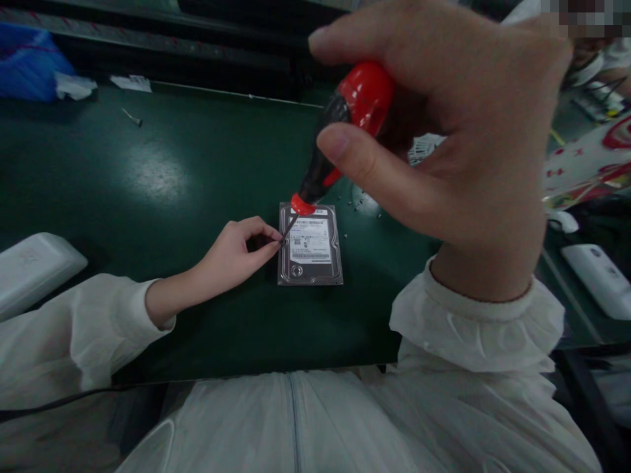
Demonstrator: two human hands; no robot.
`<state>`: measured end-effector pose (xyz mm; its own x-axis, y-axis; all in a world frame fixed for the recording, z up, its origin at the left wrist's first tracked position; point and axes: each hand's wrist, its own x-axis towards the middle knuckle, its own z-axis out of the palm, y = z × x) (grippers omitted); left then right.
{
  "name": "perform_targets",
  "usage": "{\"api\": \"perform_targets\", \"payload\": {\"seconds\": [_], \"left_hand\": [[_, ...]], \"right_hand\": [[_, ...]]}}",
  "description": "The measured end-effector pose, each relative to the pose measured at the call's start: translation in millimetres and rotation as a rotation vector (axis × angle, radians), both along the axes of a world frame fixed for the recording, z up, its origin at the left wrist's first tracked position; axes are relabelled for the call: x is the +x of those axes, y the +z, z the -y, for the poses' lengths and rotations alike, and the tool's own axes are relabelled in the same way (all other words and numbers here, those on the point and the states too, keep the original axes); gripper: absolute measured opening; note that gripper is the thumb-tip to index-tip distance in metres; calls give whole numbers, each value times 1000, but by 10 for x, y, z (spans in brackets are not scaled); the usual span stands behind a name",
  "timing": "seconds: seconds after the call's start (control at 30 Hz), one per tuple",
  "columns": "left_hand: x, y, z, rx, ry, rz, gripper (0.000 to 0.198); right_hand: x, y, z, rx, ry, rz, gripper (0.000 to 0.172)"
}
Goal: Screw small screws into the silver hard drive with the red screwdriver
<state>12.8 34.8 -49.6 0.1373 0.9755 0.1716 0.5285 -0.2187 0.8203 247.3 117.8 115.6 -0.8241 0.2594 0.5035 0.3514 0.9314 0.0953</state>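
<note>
A hard drive (315, 253) with a white printed label lies flat on the green table. In my right hand (444, 125), raised close to the camera, is a red and black screwdriver (328, 141), its handle between thumb and fingers. The shaft slants down to the drive's left edge. My left hand (241, 246) pinches right at the screwdriver's tip, thumb and forefinger together beside that edge. Whatever sits between those fingertips is too small to make out. Several tiny screws (359, 200) are scattered behind and to the right of the drive.
A white device (39, 272) stands at the left, and another white device (599, 279) at the right. A blue bag (29, 62) lies at the back left, near a small loose part (133, 118). Dark rails (197, 49) run along the table's back. Another person is partly visible at upper right.
</note>
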Motion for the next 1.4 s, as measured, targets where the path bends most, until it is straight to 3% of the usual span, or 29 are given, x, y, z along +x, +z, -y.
{"api": "perform_targets", "payload": {"seconds": [0.23,0.37,0.6,0.77,1.0,1.13,1.3,1.4], "left_hand": [[11,8,0,-20,6,17,19],[2,7,0,-27,7,2,19],[2,17,4,-34,7,-7,21],[6,25,0,-38,15,-22,22],[-1,12,0,-29,6,-8,21],[7,19,-2,-16,7,-9,20],[11,35,6,-27,5,12,20],[10,41,8,-32,2,7,20]], "right_hand": [[27,12,103,-78,-61,24,64],[25,11,104,-22,-48,48,54],[-7,37,108,-151,-14,-40,84],[-11,15,13,-79,42,-124,74],[29,19,29,-81,21,-162,86],[-27,7,29,-60,20,-122,81],[-43,7,41,-189,53,-104,86],[-8,13,21,-132,88,-132,83]]}}
